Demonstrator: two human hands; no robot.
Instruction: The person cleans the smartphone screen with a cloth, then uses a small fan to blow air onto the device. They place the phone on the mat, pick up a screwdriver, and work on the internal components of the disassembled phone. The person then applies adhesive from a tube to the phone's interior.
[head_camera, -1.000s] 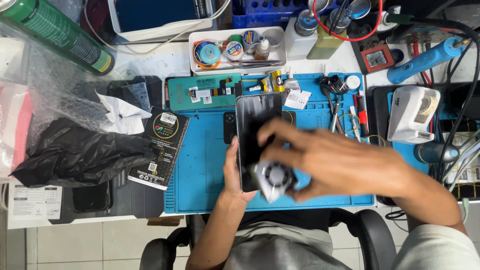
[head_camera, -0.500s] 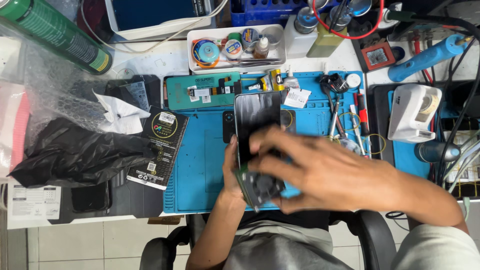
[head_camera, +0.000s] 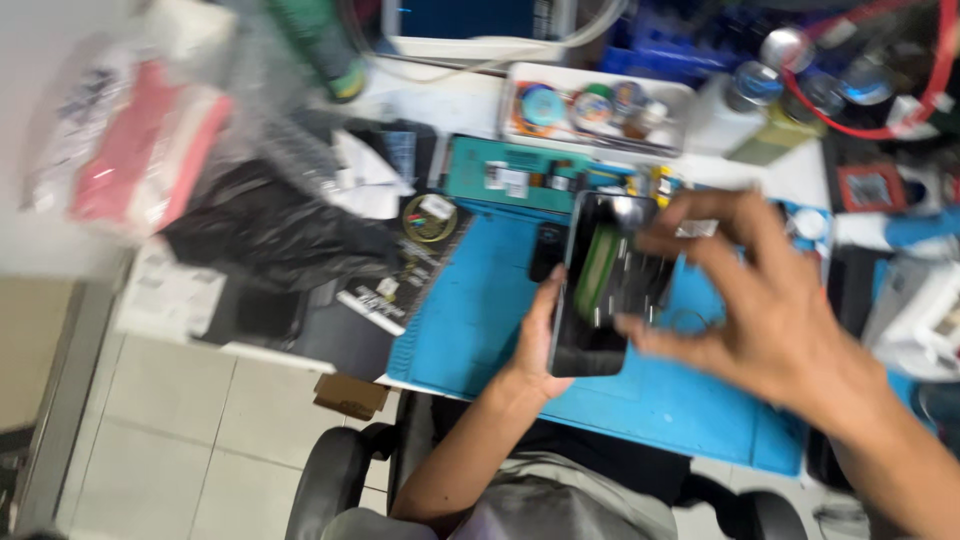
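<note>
White desk (head_camera: 60, 255) under blue rubber work mat (head_camera: 470, 320), cluttered. Pale square-tiled floor (head_camera: 170, 440) below left. Black padded office chair (head_camera: 335, 480) at desk edge. Even bright light, picture motion-blurred.

Whole view motion-blurred; right hand (head_camera: 770, 310) smeared, forearm cut off at edge; white tray (head_camera: 600, 140) contents indistinct

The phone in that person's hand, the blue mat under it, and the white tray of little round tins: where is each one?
phone (head_camera: 600, 290): head view, middle of its dark glass.
blue mat (head_camera: 470, 310): head view, bare left part.
white tray (head_camera: 600, 75): head view, upper rim.
</note>
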